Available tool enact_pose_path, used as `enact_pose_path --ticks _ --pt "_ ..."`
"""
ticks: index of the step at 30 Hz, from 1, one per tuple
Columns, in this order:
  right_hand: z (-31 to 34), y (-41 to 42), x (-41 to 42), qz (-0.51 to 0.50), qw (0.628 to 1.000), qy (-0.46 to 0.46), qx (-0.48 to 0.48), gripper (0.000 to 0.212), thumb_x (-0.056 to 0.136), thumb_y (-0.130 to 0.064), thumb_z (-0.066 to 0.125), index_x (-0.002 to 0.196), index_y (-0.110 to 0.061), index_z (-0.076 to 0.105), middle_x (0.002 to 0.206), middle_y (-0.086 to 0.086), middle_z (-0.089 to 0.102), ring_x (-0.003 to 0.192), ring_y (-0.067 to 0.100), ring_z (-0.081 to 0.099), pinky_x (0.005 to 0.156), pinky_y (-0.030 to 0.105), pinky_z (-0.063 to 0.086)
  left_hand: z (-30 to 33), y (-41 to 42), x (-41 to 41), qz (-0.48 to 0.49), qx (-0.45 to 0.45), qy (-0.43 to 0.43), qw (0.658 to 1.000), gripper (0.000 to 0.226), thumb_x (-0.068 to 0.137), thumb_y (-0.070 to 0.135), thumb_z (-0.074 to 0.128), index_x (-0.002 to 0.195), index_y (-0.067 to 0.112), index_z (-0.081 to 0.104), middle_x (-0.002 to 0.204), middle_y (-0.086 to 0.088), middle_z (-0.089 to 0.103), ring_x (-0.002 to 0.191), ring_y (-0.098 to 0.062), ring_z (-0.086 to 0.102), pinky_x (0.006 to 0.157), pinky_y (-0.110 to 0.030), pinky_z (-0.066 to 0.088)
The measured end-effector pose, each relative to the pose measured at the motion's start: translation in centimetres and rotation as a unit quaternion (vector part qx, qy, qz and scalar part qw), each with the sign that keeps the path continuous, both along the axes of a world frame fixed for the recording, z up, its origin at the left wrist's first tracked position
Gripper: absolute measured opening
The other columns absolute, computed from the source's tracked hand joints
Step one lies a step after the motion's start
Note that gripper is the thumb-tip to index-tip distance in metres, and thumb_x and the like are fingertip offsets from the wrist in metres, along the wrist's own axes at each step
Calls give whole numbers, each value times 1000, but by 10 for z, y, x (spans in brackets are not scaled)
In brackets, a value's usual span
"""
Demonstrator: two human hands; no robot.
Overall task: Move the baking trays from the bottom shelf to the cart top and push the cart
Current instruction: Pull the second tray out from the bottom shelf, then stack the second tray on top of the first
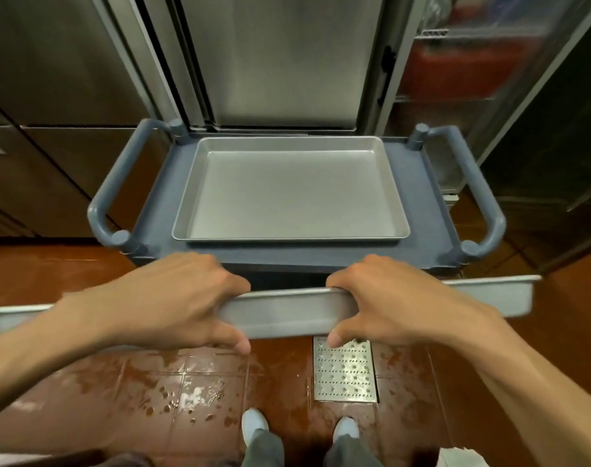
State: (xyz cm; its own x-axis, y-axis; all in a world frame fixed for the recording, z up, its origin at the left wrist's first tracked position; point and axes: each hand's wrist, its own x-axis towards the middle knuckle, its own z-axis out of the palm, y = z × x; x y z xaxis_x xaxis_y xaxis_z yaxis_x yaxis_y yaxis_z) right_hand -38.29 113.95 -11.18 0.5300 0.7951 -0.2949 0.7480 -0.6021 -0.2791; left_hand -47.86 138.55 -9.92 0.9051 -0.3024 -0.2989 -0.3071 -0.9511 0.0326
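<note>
One silver baking tray (289, 193) lies flat on the blue-grey cart top (418, 203). A second baking tray (287, 311) hangs level in the air in front of the cart's near edge, its long side wall facing me. My left hand (172, 301) grips that near rim left of centre, fingers over the top and thumb underneath. My right hand (391, 298) holds the same rim right of centre in the same way. The tray's far part is hidden behind its wall. The cart's lower shelf cannot be seen.
The cart has a loop handle at the left (118, 183) and at the right (469, 183). Steel fridge doors (287, 59) stand just behind it. The red tile floor (172, 392) is wet and stained, with a metal drain grate (344, 369) near my feet.
</note>
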Motion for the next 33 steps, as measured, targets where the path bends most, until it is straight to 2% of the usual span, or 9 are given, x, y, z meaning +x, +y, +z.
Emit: enact_pose_path --ticks 3,7,11,15,18,21,24,27,33 --pt "47 -3 -1 12 999 -49 18 50 61 -72 70 61 -30 43 59 -10 48 56 4 44 44 24 27 37 4 -2 1 0 -52 999 64 61 97 36 64 33 43 52 6 50 51 -9 51 47 -27 42" --pt "94 -7 4 23 994 -98 43 54 59 -77 66 63 -25 51 53 -7 51 50 5 47 42 26 31 78 9 3 -28 -26 -134 990 62 65 95 38 64 33 47 47 5 46 45 -9 48 40 -30 42" --pt "121 -2 19 34 988 -135 60 50 60 -76 63 67 -27 55 55 -11 50 53 2 47 46 30 39 102 10 18 -65 -12 -201 977 60 70 91 39 67 32 51 46 4 46 42 -10 44 36 -30 40" --pt "123 3 36 19 979 -188 79 49 63 -73 66 64 -27 49 57 -12 48 57 7 48 50 33 40 105 16 32 -71 6 -255 964 56 74 87 39 68 31 47 48 4 46 44 -15 47 37 -30 38" --pt "96 16 52 -18 968 -226 105 47 67 -65 72 63 -29 42 63 -13 48 67 16 49 56 34 38 85 24 47 -78 7 -285 955 45 79 77 46 71 32 44 55 7 54 49 -15 53 39 -27 33" --pt "47 38 73 -68 956 -242 152 35 71 -52 76 69 -26 53 74 -7 60 75 20 57 59 33 39 45 37 74 -71 -15 -295 953 35 80 61 63 72 31 47 60 7 62 50 -16 59 42 -24 34" --pt "-5 61 95 -82 944 -266 180 31 71 -36 83 69 -18 58 70 0 61 67 24 59 55 29 35 -1 53 105 -59 -14 -306 950 30 78 43 77 74 21 57 67 2 68 52 -22 64 43 -26 43" --pt "-46 83 118 -92 937 -282 186 34 61 -20 90 63 -13 57 61 3 56 57 26 54 52 30 30 -41 70 135 -34 -10 -311 950 28 81 36 76 77 13 59 71 -4 68 57 -30 65 43 -33 50" --pt "-109 103 166 -84 933 -313 156 32 58 -12 89 66 -13 58 64 4 57 57 27 53 50 34 37 -110 86 181 -42 -21 -328 943 28 71 29 86 71 13 63 62 -4 64 51 -25 62 37 -30 46"
